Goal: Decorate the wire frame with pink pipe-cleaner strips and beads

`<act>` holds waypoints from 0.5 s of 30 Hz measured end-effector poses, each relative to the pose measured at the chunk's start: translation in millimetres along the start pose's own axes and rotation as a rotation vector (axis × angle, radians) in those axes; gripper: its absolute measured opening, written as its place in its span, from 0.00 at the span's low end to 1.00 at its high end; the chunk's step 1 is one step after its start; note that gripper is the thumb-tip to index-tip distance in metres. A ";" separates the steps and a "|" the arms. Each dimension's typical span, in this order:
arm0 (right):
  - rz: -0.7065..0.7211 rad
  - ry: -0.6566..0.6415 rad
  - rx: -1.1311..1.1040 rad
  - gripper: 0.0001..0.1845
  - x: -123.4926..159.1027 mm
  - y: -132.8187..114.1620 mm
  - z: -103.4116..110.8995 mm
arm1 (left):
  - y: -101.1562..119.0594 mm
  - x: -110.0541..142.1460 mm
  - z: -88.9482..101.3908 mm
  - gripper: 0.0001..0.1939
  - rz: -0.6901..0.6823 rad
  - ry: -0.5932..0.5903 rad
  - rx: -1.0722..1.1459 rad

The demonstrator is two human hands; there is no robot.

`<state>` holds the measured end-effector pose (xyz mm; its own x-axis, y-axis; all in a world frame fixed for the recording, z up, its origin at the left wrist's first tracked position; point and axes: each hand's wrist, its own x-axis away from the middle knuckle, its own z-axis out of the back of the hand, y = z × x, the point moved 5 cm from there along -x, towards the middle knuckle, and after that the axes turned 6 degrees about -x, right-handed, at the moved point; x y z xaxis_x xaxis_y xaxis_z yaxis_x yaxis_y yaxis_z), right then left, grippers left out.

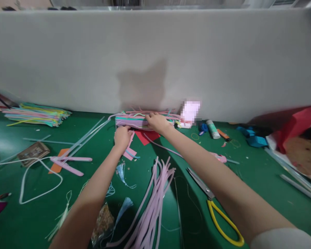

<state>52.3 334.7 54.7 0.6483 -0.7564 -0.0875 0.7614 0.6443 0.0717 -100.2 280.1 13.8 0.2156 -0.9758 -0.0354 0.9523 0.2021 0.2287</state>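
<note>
Against the grey partition lies a bundle of pipe cleaners (131, 121) in pink, lilac and mint. My right hand (158, 121) reaches over its top from the right, fingers curled down onto the stems. At the bundle's near left edge, my left hand (122, 137) has its fingers bent in against it, their tips partly hidden. Just under the hands are a red paper piece (146, 137) and a pink paper strip (130, 154). A loose bunch of lilac pipe cleaners (155, 197) lies nearer to me, between my forearms.
Yellow-handled scissors (209, 195) lie beside my right forearm. A pink glue gun (67, 162) with glue sticks (86, 136) is at left. More pipe cleaners (38, 114) are at back left, a glue stick tube (213, 129) at back right. Blue tassels (121, 173) lie near my left forearm.
</note>
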 end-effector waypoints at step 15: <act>-0.021 -0.003 -0.111 0.20 2.5 3.6 -6.2 | -5.2 68.1 29.9 0.06 -0.382 -0.223 0.036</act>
<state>56.6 335.8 48.6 0.6324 -0.7700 -0.0844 0.7700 0.6368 -0.0403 -96.9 210.1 39.3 -0.2059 -0.9748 0.0860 0.9456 -0.1756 0.2738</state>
